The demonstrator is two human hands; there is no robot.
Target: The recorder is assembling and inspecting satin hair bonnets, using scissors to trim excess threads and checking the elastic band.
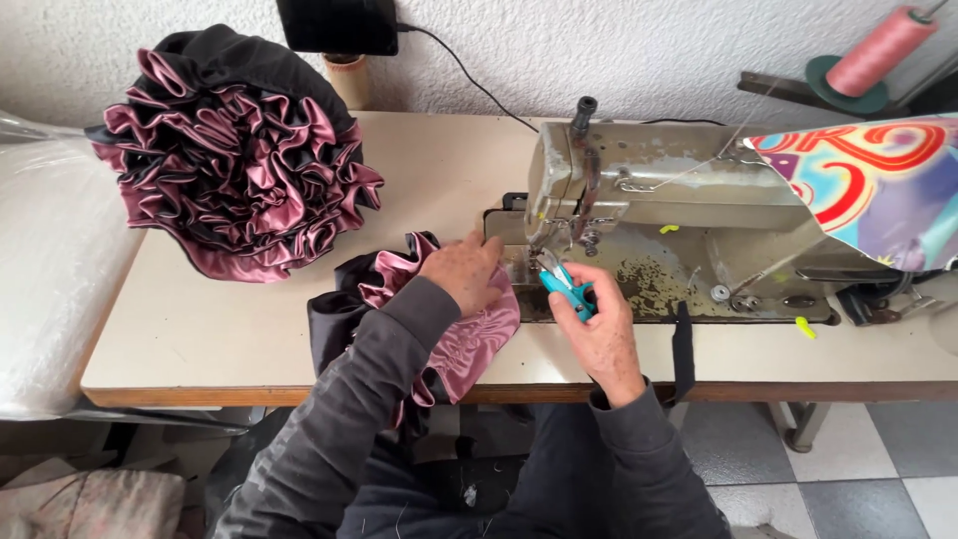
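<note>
Two hands worked at the front edge of the sewing table [200, 339]. Left hand [464, 269] lay flat, fingers spread, pressing a pink and black satin piece [469, 334] against the table just beside the sewing machine [649, 190]. Right hand [599, 324] was closed around small teal thread snips [567, 284], their tips near the needle. A pile of ruffled satin pieces [235, 160] sat toward the table's back left corner.

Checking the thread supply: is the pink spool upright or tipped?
Tipped. The pink spool leans to the right off its dark green base instead of standing straight up.
</note>
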